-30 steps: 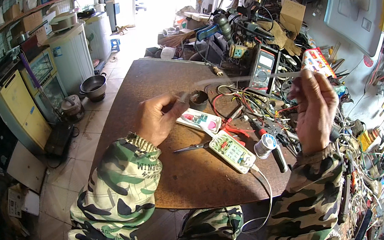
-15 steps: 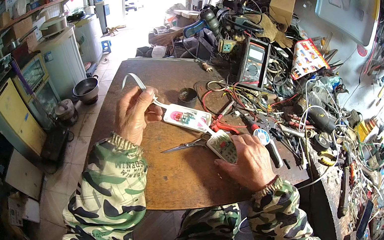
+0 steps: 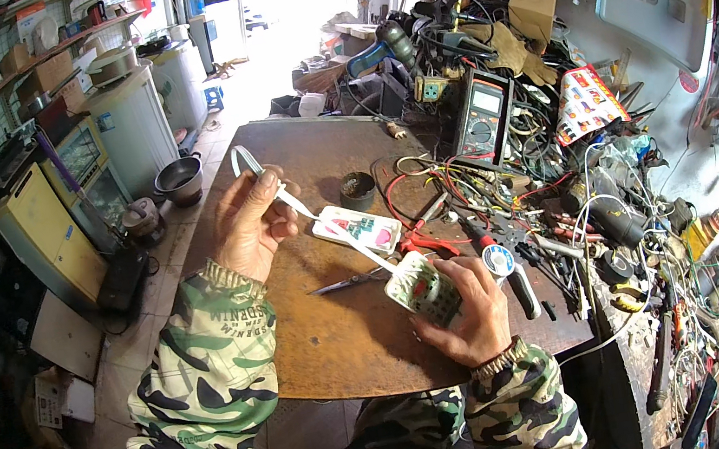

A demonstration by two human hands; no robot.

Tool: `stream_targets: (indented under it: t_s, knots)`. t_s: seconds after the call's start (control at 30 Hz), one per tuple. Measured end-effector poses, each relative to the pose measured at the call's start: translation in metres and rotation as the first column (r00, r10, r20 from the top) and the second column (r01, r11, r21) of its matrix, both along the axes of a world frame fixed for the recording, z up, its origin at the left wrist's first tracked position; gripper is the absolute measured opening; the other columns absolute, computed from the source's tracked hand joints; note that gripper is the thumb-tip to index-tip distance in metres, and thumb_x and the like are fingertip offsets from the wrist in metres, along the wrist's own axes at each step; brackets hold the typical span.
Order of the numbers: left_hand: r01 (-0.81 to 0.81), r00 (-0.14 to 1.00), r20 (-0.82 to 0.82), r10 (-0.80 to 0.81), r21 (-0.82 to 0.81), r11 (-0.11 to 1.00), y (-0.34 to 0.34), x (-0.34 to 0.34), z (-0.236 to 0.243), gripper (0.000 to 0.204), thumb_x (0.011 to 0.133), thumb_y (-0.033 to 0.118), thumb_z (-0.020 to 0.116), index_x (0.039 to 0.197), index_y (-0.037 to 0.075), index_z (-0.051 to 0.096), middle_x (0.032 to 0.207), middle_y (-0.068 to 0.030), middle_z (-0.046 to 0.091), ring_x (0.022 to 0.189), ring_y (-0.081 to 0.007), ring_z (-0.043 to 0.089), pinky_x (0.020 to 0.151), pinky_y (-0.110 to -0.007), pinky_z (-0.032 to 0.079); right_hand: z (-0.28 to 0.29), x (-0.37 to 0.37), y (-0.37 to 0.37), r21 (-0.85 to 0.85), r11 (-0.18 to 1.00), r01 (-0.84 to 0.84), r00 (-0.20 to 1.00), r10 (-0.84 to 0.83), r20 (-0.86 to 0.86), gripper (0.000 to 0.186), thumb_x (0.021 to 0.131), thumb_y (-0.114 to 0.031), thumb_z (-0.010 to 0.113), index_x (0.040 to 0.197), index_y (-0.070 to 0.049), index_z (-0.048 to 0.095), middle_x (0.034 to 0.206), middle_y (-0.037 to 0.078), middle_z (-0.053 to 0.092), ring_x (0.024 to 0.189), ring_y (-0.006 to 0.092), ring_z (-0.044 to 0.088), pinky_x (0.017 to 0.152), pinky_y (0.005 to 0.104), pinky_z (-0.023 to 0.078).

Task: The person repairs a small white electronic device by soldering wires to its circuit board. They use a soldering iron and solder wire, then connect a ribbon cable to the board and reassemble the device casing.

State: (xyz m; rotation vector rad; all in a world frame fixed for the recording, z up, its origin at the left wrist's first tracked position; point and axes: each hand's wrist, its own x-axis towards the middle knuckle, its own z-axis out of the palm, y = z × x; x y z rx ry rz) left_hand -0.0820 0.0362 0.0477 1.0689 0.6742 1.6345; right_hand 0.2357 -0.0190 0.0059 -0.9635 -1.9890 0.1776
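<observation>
My left hand (image 3: 249,230) is closed with a pinch on a flat white cable (image 3: 360,241), part of which loops up above the fingers. The cable runs down to a small white plastic housing (image 3: 423,290) with a green board and small parts inside. That housing sits tilted in my right hand (image 3: 470,312), its fingers wrapped round the right side and the thumb at the lower edge. Between the hands, beneath the cable, lies a white oblong cover (image 3: 358,228) with a pink and green pattern. Scissors (image 3: 348,282) lie on the worn brown table (image 3: 327,347), partly hidden by the housing.
A small dark round tin (image 3: 358,189) stands beyond the cover. To the right are a red-handled tool (image 3: 430,243), a solder reel (image 3: 499,261) and tangled test leads. A multimeter (image 3: 484,120) leans farther back, with heaped cables and tools along the right wall.
The cable is now drawn in a straighter line across the cover. My right hand has tilted the housing, showing more of its inside. The view has shifted slightly.
</observation>
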Motion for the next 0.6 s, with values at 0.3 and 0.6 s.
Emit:
stream_targets:
  t_s: [0.3, 0.6]
  knots:
    - [0.015, 0.999, 0.045, -0.014, -0.026, 1.000, 0.000, 0.006, 0.000, 0.024, 0.108, 0.031, 0.069, 0.112, 0.007, 0.069, 0.098, -0.0121, 0.076, 0.071, -0.0142, 0.073, 0.059, -0.028, 0.061, 0.007, -0.011, 0.007, -0.055, 0.998, -0.045, 0.978, 0.055, 0.203, 0.073, 0.082, -0.030, 0.089, 0.141, 0.002, 0.059, 0.132, 0.027, 0.064, 0.115, 0.0472, 0.065, 0.099, 0.0539, 0.053]
    - [-0.036, 0.983, -0.183, 0.020, -0.080, 0.996, -0.012, 0.012, 0.008, 0.042, 0.109, 0.041, 0.063, 0.120, 0.003, 0.077, 0.107, -0.0065, 0.076, 0.103, -0.0156, 0.072, 0.083, -0.033, 0.061, 0.065, -0.109, 0.041, -0.225, 0.920, -0.321, 0.931, 0.264, -0.250, 0.047, 0.101, -0.025, 0.075, 0.134, 0.005, 0.065, 0.122, 0.027, 0.074, 0.116, 0.0397, 0.073, 0.099, 0.0454, 0.056]
